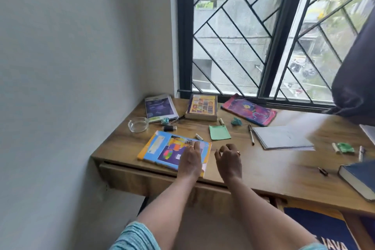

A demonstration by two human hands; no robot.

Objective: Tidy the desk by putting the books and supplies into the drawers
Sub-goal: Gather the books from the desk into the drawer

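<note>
A blue picture book (160, 148) lies near the front left edge of the wooden desk (269, 170). My left hand (190, 160) rests on its right half with the fingers laid flat. Just right of the book, my right hand (229, 160) hovers over bare wood, fingers loosely curled and holding nothing. Below the desk's front edge, the left drawer (129, 178) stands slightly ajar. Further back lie a purple book (160, 108), a yellow book (202, 106) and a pink book (249, 112). A green sticky pad (219, 132), a pen (251, 133) and a spiral notebook (282, 137) lie in the middle.
A glass ashtray (138, 124) and a small black object (170, 128) sit at the left. Crumpled teal paper (236, 122), a green wad (345, 147), markers and a thick dark blue book (359, 176) lie to the right. A barred window and a dark curtain (357, 79) are behind.
</note>
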